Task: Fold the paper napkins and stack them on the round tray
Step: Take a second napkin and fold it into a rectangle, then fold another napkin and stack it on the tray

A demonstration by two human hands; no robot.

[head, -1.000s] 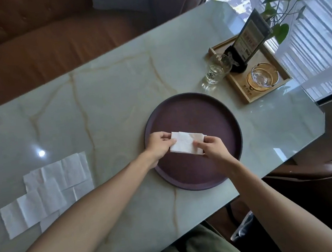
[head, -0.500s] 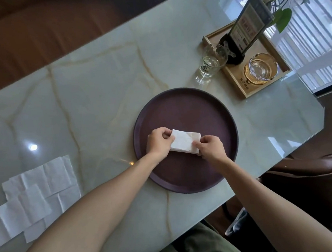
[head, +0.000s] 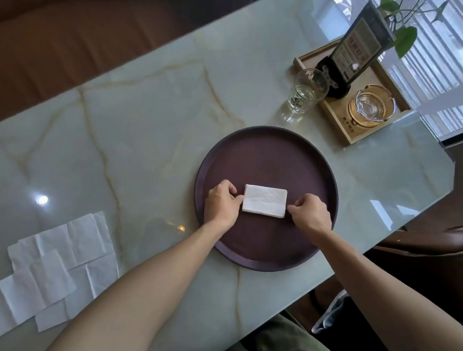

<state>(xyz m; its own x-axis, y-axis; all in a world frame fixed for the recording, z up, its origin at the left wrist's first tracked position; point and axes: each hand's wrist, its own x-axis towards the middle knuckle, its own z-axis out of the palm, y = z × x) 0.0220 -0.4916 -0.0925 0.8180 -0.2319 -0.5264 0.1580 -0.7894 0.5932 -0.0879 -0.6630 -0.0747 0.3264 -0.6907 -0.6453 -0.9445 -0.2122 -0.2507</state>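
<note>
A small stack of folded white napkins [head: 265,200] lies flat in the middle of the round dark purple tray [head: 262,148]. My left hand [head: 220,205] pinches the stack's left edge. My right hand [head: 311,215] pinches its near right corner. Several unfolded white napkins [head: 50,268] lie overlapping on the marble table [head: 132,123] at the far left, near its front edge.
A drinking glass [head: 305,90] stands just behind the tray on the right. Beside it a wooden tray [head: 346,133] holds a glass ashtray [head: 371,104] and a black sign stand [head: 354,51]. A brown sofa lies beyond the table, a leather chair at the right.
Both hands have slid outward to the ends of the folded stack, showing more of its top. The stack stays in place on the tray.
</note>
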